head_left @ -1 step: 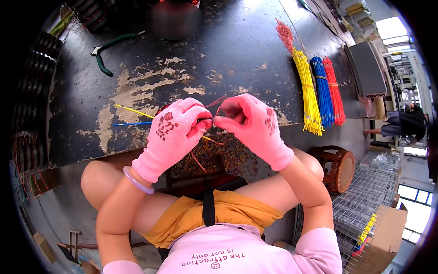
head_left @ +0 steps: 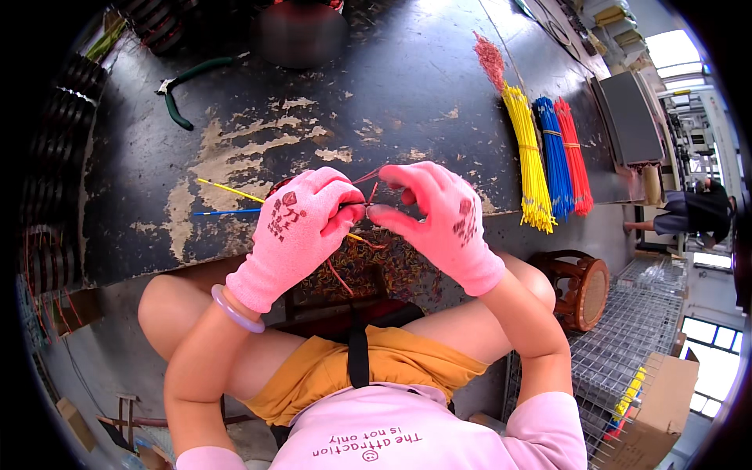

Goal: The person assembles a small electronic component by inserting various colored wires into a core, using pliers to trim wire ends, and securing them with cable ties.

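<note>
My left hand (head_left: 301,235), in a pink work glove, is closed with thumb and fingers pinched on thin wires. A yellow wire (head_left: 231,189) and a blue wire (head_left: 227,212) stick out to its left, and a red wire (head_left: 338,276) hangs below it. Fine dark red strands (head_left: 368,175) rise between the hands. My right hand (head_left: 439,211), gloved alike, has thumb and index finger apart. Its thumb tip is close to a short red wire end (head_left: 373,190) at my left fingertips; its index finger is by the fine strands. A dark reddish part shows partly behind my left hand.
Green-handled pliers (head_left: 182,90) lie far left on the worn black table (head_left: 376,102). Yellow wires (head_left: 526,149), blue wires (head_left: 553,153) and red wires (head_left: 576,153) are bundled at the right, by short reddish pieces (head_left: 489,61). Dark coils (head_left: 59,157) are stacked left. A wooden stool (head_left: 576,290) stands right.
My right thumb and index finger have spread apart from a near pinch, the index finger lifting away. My left hand has stayed nearly still.
</note>
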`<state>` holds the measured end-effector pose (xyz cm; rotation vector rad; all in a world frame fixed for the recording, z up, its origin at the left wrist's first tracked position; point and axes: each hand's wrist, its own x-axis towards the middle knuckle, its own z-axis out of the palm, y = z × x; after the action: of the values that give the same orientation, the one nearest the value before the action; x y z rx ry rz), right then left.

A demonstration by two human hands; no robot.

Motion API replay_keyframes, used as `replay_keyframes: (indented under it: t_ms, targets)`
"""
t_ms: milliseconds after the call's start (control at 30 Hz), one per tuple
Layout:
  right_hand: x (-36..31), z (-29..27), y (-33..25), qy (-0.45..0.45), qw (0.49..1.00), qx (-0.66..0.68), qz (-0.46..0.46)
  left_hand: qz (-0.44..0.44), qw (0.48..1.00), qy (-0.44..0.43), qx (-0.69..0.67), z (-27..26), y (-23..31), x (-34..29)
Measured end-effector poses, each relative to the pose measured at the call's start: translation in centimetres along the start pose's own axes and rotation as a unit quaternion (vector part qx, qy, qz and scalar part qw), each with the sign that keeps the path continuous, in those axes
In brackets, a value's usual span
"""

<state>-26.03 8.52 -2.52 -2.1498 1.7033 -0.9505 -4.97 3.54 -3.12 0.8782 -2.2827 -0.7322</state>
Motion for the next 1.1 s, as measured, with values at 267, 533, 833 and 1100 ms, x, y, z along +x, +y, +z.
replay_keyframes:
  t_ms: [267, 533, 833, 1100]
  targets:
    - [-0.7, 0.7, 1.1, -0.246, 0.772, 0.466, 0.355, 0.01, 1.0, -0.001, -0.016, 0.1, 0.0, 0.1]
    - [0.2, 0.1, 0.6, -0.14, 0.978, 0.146, 0.053, 0.022, 1.0, -0.002, -0.009, 0.0, 0.0, 0.2]
    - [-2.5, -3.4, 1.2, -0.188, 0.957, 0.047, 0.214, 0.008, 1.0, -0.021, -0.016, -0.1, 0.4, 0.0]
    - [-1.6, 1.8, 1.4, 0.012, 0.994, -0.081, -0.07, 0.02, 1.0, -0.009, 0.0, 0.1, 0.5, 0.2]
